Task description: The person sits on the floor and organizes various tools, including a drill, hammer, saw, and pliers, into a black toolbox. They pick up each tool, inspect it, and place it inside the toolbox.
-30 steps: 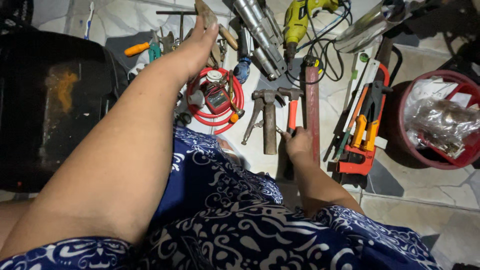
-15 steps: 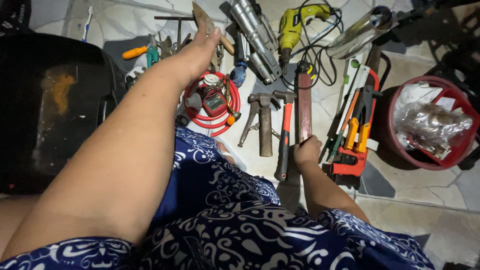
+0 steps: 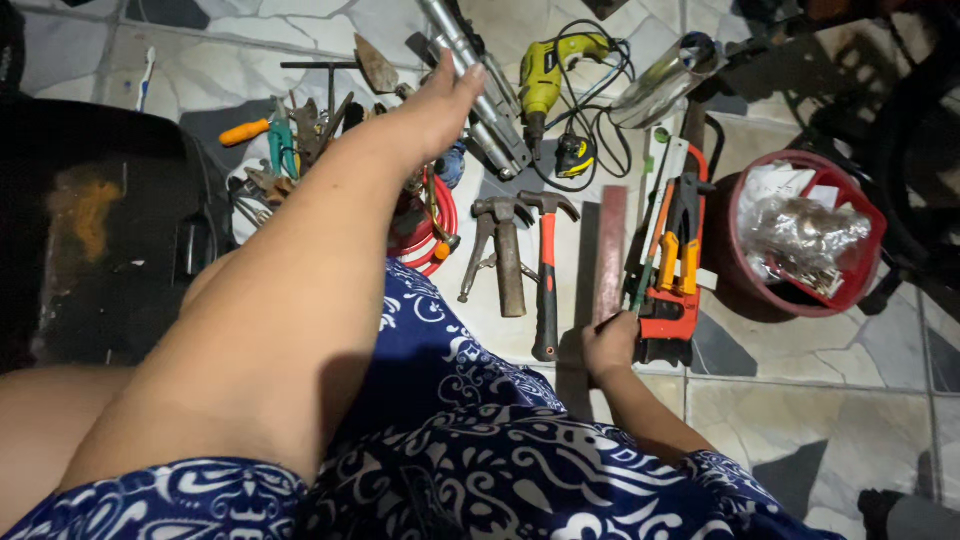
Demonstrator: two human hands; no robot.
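Your right hand [image 3: 610,345] grips the near end of the reddish flat bar [image 3: 608,255] — its length running straight away beside the red-handled hammer [image 3: 546,275] — left hand [image 3: 432,112] open, farther off.

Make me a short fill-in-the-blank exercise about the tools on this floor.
1. The power drill has a ____ body.
2. The right hand rests at the near end of the flat reddish ____.
3. The clear bag sits inside a red ____.
4. The left hand reaches out above the coiled red ____.

Missing words: yellow-green; bar; bucket; hose

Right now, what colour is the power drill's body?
Yellow-green, seen in the head view: power drill.
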